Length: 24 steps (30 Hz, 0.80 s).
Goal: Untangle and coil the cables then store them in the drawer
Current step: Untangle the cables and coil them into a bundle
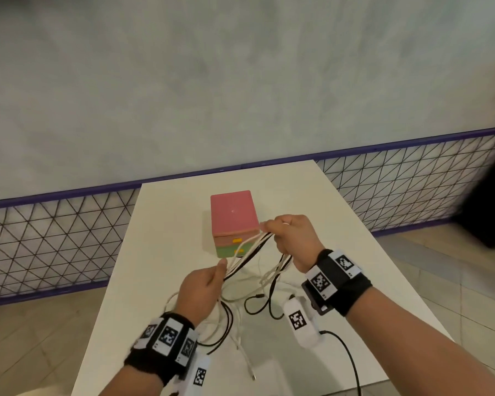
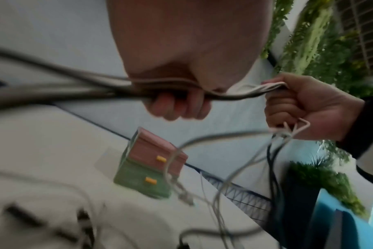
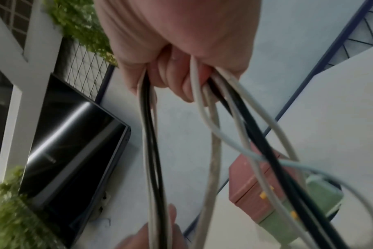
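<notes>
A: We see both hands raised over the white tabletop (image 1: 166, 224), with a bundle of white and black cables (image 1: 247, 252) stretched between them.

B: We agree. The right hand (image 1: 293, 238) has its fingers curled round the far end of the bundle, and in the right wrist view several white strands and a black one run out from under those curled fingers (image 3: 177, 80).

A: And the left hand (image 1: 200, 290) pinches the near end of the same cables, thumb up against the forefinger. In the left wrist view we see its fingers (image 2: 181, 107) folded over the strands, though that picture is blurred.

B: The rest of the cables hang down from both hands in loose loops and lie tangled on the tabletop between the wrists. We can make out a black plug end (image 1: 259, 296) there and a white connector (image 1: 252, 374) near the front edge.

A: The small drawer box (image 1: 233, 221) stands just beyond the hands, near the middle of the tabletop. It has a pink top, a pink drawer and a green drawer below it, each with a yellow handle (image 1: 237, 240).

B: Both drawers look closed to us, and some strands cross in front of them.

A: Behind the tabletop we see a grey wall and a purple-framed wire fence (image 1: 55, 238).
</notes>
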{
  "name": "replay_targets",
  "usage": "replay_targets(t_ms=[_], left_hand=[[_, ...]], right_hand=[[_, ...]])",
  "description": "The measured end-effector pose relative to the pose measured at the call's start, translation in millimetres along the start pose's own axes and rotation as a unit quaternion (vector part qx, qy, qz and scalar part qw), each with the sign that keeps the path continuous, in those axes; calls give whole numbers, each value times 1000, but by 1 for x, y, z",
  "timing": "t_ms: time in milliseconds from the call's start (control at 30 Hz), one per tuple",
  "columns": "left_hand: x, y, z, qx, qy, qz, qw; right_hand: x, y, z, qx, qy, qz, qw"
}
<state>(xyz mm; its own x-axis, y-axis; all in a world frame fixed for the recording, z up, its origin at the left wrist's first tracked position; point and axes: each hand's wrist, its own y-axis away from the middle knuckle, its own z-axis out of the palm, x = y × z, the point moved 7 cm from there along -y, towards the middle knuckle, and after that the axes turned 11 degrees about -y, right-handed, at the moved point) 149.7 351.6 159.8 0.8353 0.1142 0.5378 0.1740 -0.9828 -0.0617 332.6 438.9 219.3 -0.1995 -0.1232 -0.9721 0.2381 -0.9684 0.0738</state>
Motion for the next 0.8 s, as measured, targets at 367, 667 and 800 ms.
replay_targets(t_ms=[367,667,800], left_hand=[[84,-32,-52,-70,143,-44,986],[49,-55,-125,122,322,-126,930],[38,-57,-129,142,277,-92,946]], right_hand=[[2,3,34,-120,47,20,991],[78,4,-27,-202,254,116,939],[75,-1,-51,-104,93,133,981]])
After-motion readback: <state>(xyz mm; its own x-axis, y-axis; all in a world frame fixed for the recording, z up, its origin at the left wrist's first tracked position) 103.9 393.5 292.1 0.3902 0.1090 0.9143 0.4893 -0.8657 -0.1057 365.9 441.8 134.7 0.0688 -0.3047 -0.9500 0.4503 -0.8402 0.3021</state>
